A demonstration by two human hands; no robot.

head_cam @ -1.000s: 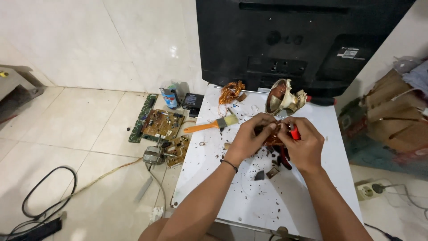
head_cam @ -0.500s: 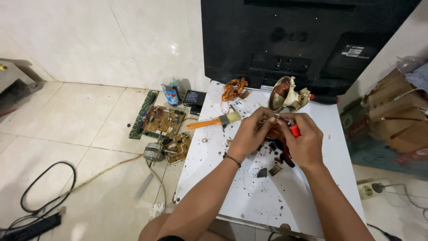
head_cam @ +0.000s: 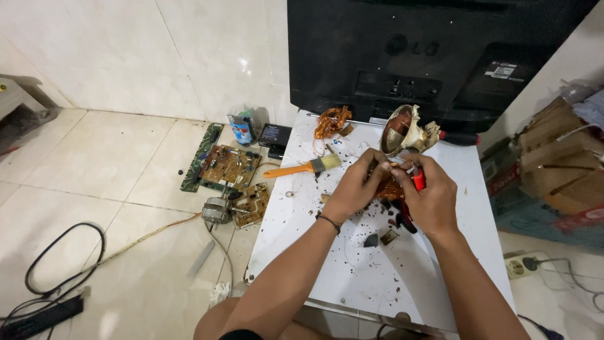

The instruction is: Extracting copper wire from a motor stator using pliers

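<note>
Fingers [head_cam: 368, 169] of the left hand [head_cam: 355, 189] are curled shut around a copper wire bundle [head_cam: 389, 187], held just above the white tabletop [head_cam: 352, 277]; the right hand [head_cam: 431, 198] is clenched on a red-handled tool [head_cam: 418, 181] whose tip is pressed into the copper; the bundle is best kept pinned firmly while the tool is worked in short, controlled strokes, it is judged; an orange-handled brush [head_cam: 302, 167] lies beside. Compared with half a second earlier, both hands are seen almost unmoved; the grips are unchanged.
</note>
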